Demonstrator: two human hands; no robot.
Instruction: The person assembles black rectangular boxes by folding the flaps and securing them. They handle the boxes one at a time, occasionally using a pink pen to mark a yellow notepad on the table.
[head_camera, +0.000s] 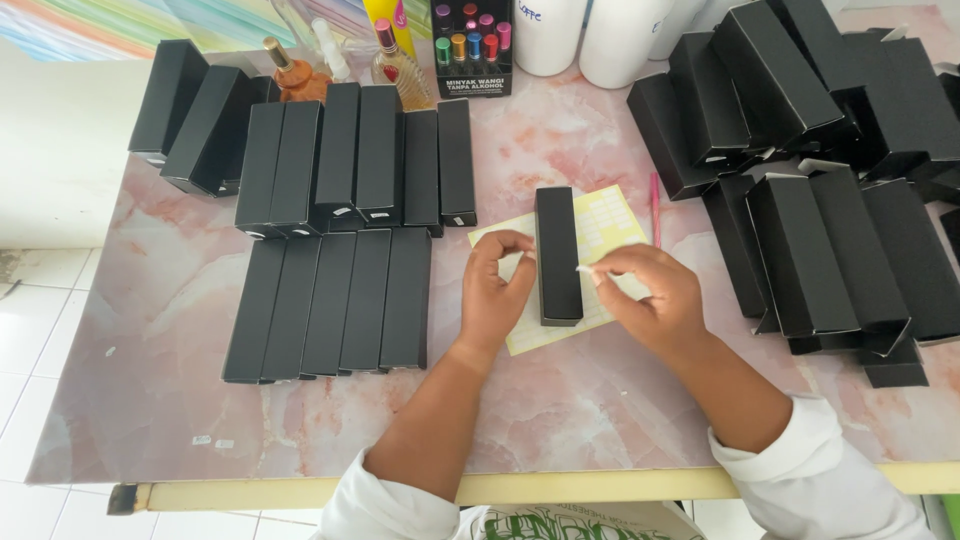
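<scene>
Hands first, nearest. Left hand curled, thumb and forefinger a little apart, fingertips at the left edge of a long black box; grip loose, touching rather than clamped. Right hand at 3 o'clock of that box, thumb and forefinger pinched together on a small white sticker. Box lying flat across a pale yellow label sheet on the pink marbled table. Pink pen just beyond. Rows of black boxes at 9 o'clock, a looser heap at 2 o'clock. Perfume bottles at 11 o'clock, farthest.
</scene>
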